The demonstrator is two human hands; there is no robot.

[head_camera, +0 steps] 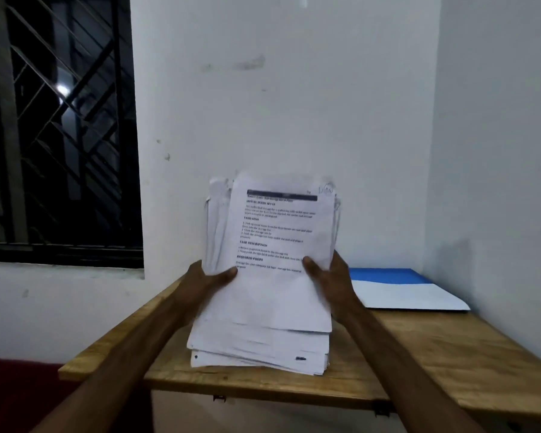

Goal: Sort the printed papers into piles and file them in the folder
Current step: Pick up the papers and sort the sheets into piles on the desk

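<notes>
Gripping the ragged stack of printed papers [272,270] upright, left hand [206,276] and right hand [328,276] pinching its sides with thumbs in front, risks loose sheets fanning out and sliding onto the wooden table [434,354].

Both hands — left hand [211,278], right hand [328,276] — grip a paper stack [272,276] above the wooden table [434,354].
</notes>
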